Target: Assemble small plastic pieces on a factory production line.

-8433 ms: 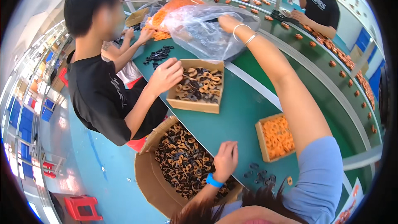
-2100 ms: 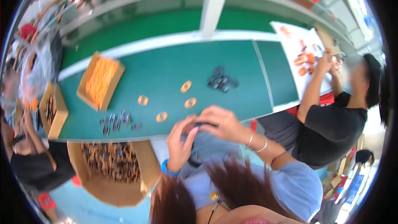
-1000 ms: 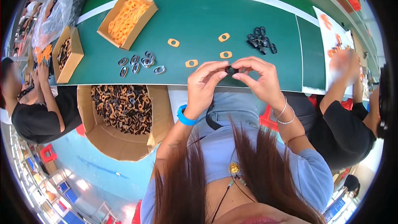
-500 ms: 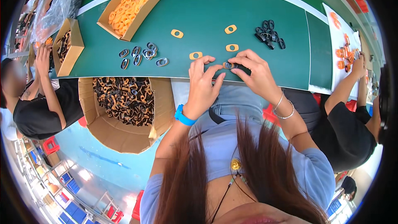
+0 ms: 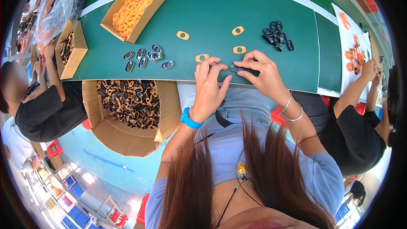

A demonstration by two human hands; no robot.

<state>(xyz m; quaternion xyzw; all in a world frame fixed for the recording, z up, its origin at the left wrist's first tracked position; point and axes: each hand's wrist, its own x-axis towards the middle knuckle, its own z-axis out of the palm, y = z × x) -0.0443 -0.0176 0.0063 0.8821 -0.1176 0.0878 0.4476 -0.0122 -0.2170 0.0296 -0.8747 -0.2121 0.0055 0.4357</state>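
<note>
The right hand (image 5: pixel 267 74) has its thumb and index finger closed on the right end of a small, dark, glossy oval piece with a hole (image 5: pixel 235 68), held low at the near edge of the green worktop (image 5: pixel 203 15), right of the edge's middle. The left hand (image 5: pixel 210 82) has its thumb and index finger apart, their tips just to the left of the piece; they seem clear of it. Its bent fingers reach over the near edge, just beside a flat orange oval plate with a central hole (image 5: pixel 202 58).

A second ago the fingertips of both hands met on a dark piece; now the right hand alone grips the piece. Four orange plates lie on the worktop as they did then, and so does the heap of black oval rings (image 5: pixel 277 37) toward its right end.

The held piece's long axis runs left to right, roughly along the near edge, with its free end pointing toward the left hand. Its finer detail is too small to tell. Left of the hands, near the same edge, lies a loose group of dark, glossy oval pieces (image 5: pixel 168 64), their long axes turned variously.
</note>
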